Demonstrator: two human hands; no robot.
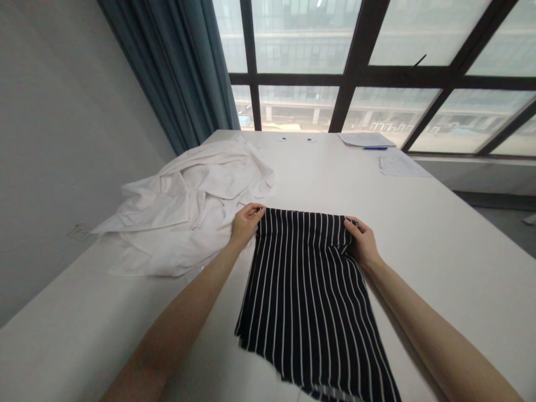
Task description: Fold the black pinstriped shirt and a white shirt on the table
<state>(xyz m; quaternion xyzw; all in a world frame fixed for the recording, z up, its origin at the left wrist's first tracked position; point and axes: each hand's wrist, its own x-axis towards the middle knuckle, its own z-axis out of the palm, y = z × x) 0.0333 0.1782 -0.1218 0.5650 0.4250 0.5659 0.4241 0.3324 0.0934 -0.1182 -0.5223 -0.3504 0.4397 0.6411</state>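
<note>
I pinch the striped cloth (305, 296) with left hand (243, 226) and right hand (365, 243). I judge this straightening; next needs even tension.

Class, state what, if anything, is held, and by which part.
A striped black cloth, by its far edge: left hand at one end, right hand opposite.

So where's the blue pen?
In the head view, the blue pen is near the far right corner of the table, between the papers, beyond the right hand.
</note>
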